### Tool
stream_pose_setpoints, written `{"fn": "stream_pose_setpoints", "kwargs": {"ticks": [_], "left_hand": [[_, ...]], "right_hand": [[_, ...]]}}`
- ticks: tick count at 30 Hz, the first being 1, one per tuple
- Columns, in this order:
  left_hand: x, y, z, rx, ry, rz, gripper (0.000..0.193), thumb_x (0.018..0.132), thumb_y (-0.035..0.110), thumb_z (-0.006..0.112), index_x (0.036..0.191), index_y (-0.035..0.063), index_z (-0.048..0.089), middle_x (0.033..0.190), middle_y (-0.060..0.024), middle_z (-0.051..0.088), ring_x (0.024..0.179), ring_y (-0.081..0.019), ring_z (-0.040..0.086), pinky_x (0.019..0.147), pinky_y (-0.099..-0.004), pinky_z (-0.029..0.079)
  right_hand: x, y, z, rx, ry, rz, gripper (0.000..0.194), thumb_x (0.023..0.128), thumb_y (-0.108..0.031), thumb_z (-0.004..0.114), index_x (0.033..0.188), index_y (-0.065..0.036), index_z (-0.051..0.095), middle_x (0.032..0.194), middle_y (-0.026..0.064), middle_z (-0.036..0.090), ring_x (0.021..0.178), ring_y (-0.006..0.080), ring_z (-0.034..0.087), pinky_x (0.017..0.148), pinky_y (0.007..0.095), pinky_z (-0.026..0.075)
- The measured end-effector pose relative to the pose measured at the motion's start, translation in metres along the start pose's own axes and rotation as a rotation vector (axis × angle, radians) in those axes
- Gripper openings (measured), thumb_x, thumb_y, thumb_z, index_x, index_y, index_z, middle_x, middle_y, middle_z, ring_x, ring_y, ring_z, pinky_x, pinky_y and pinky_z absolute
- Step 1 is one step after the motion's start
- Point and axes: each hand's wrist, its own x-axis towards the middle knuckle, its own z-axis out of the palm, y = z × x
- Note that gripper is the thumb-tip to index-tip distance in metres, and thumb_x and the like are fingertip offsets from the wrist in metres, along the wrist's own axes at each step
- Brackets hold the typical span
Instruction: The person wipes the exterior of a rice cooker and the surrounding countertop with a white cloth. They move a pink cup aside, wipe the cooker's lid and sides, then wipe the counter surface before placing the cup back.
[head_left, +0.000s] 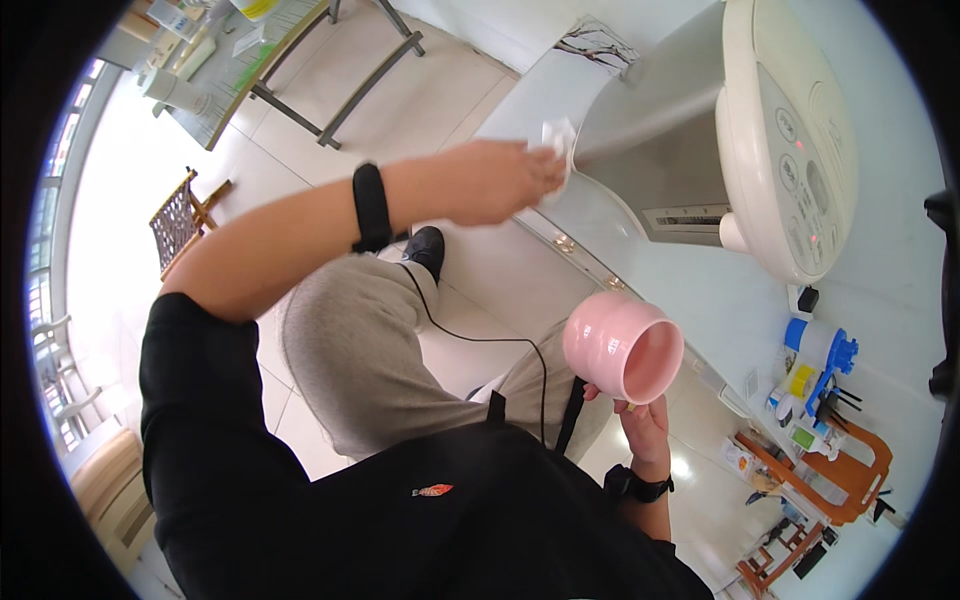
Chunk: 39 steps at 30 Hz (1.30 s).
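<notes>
My left hand (510, 180) reaches across to the white countertop (600, 202), its fingers closed on a crumpled white tissue (556, 139). The hand is slightly blurred, beside the base of a large electric hot water pot (660, 142) with a cream lid and a brushed metal body. Small red lights glow on the pot's control panel (799, 172). Low in front of me, my right hand (646, 431) holds a glossy pink mug (611, 345) from below at its handle side. The mug tilts with its mouth to the right; its handle is mostly hidden.
A blue-and-white container (821, 345) and a yellow tape roll (804, 381) stand farther along the countertop, near a brown wooden tray (862, 472). A glass-topped table (225, 97) holds bottles at upper left. A woven folding stool (176, 217) stands on the tiled floor. A black cable (480, 340) crosses my legs.
</notes>
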Motion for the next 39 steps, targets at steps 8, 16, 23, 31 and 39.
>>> {"fn": "stream_pose_setpoints", "kwargs": {"ticks": [8,16,23,31,39], "left_hand": [[0.005,-0.012,0.003,0.329,0.035,-0.215,0.055,0.115,0.029,0.051,0.167,0.0113,0.044,0.177,-0.0101,0.038,0.16,-0.0313,0.04,0.133,-0.056,0.031],[0.01,0.0,0.009,0.106,0.058,-0.322,0.056,0.11,0.021,0.059,0.164,0.01,0.048,0.176,-0.0122,0.039,0.158,-0.0314,0.045,0.129,-0.053,0.038],[0.001,0.04,0.021,0.168,0.126,-0.341,0.049,0.108,0.015,0.057,0.157,0.0068,0.056,0.174,-0.0134,0.042,0.157,-0.0306,0.046,0.128,-0.0548,0.039],[-0.004,0.004,0.022,0.161,0.202,-0.548,0.049,0.099,0.003,0.056,0.148,0.0038,0.061,0.165,-0.0155,0.053,0.144,-0.0361,0.059,0.118,-0.0485,0.05],[-0.044,0.049,-0.034,-0.222,0.223,-0.468,0.022,0.103,0.017,0.063,0.113,0.0034,0.076,0.089,-0.0248,0.073,0.087,-0.0471,0.07,0.081,-0.0549,0.057]], "right_hand": [[-0.012,0.007,-0.007,-0.001,-0.019,0.023,0.048,0.112,-0.05,0.058,0.104,-0.002,0.063,0.111,0.0168,0.07,0.112,0.0331,0.071,0.093,0.0425,0.048],[-0.032,0.016,-0.012,0.024,0.028,-0.063,0.048,0.114,-0.048,0.055,0.101,-0.002,0.061,0.113,0.0169,0.073,0.113,0.0315,0.071,0.094,0.0399,0.049],[-0.02,0.017,-0.012,0.003,0.026,-0.119,0.043,0.115,-0.043,0.053,0.098,-0.004,0.058,0.113,0.0172,0.074,0.109,0.0269,0.067,0.094,0.0389,0.049],[-0.007,0.0,-0.006,-0.137,-0.071,-0.15,0.039,0.114,-0.038,0.055,0.101,-0.001,0.06,0.106,0.0115,0.071,0.092,0.0207,0.061,0.08,0.0348,0.046],[0.01,0.004,-0.003,-0.177,-0.105,-0.182,0.039,0.113,-0.038,0.057,0.107,0.0,0.063,0.093,0.0046,0.059,0.084,0.02,0.054,0.076,0.0359,0.043]]}}
